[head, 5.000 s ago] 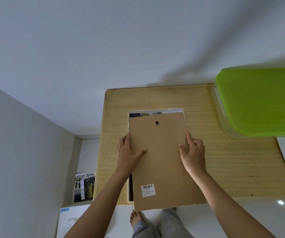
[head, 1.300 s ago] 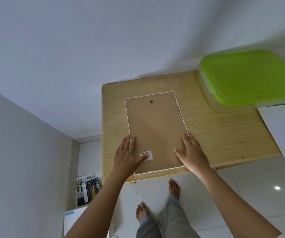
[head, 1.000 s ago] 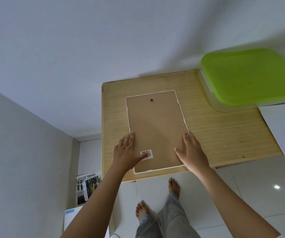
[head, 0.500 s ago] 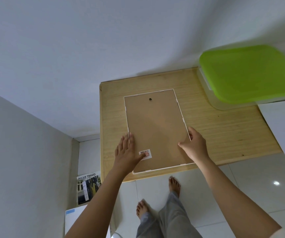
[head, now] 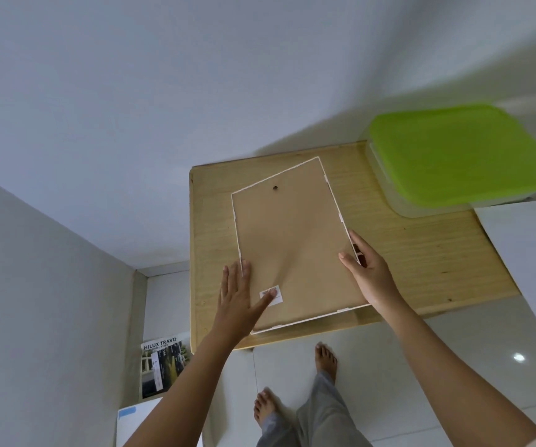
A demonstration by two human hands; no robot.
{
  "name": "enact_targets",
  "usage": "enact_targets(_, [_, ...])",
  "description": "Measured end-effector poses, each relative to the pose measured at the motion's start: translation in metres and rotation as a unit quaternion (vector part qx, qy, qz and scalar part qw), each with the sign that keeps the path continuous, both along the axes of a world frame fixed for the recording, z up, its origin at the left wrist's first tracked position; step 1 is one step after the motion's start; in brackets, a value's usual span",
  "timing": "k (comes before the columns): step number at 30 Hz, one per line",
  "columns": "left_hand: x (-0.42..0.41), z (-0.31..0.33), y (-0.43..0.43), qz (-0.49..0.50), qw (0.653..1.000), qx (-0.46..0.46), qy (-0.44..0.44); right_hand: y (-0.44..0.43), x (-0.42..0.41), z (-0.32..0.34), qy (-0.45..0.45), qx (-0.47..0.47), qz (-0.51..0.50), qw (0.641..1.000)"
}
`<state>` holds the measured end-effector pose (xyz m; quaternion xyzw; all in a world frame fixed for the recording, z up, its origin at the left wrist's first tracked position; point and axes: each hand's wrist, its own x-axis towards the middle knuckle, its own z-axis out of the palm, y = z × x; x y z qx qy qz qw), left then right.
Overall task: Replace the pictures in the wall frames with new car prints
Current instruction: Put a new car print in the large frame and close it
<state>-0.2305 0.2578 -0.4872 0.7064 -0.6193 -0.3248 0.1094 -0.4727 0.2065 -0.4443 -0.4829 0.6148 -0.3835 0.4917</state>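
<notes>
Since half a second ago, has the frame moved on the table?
Yes: the frame has turned, its far right corner nearer the far edge of the table.

I see the frame lying back side up on the table, toward its left side. My left hand rests on the frame's near left corner, and my right hand holds its right edge. A container sits on the far right corner of the table. A paper sheet is at the right end, nearer than the container. A print is on the floor, left of the table.
</notes>
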Motion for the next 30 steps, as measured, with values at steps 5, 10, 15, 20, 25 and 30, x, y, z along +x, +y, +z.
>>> enact_targets(5, [-0.024,0.046,-0.027,0.061,0.989,-0.079,0.105,-0.005,0.017,0.04,-0.006,-0.086,0.022,0.996])
enact_targets(10, [-0.052,0.138,-0.082,0.083,0.942,-0.185,0.268,-0.007,0.031,0.089,0.045,-0.21,0.064,0.974])
enact_targets(15, [-0.061,0.198,-0.109,0.118,0.906,-0.24,0.328,-0.012,0.043,0.122,0.258,-0.374,0.093,0.886])
enact_targets(20, [-0.053,0.203,-0.114,0.135,0.904,-0.263,0.309,-0.01,0.055,0.137,0.366,-0.452,0.077,0.81])
enact_targets(25, [-0.043,0.198,-0.106,0.174,0.896,-0.25,0.324,-0.002,0.071,0.129,0.382,-0.462,0.077,0.797])
enact_targets(30, [-0.022,0.195,-0.097,0.174,0.902,-0.245,0.309,0.005,0.087,0.122,0.353,-0.457,0.106,0.809])
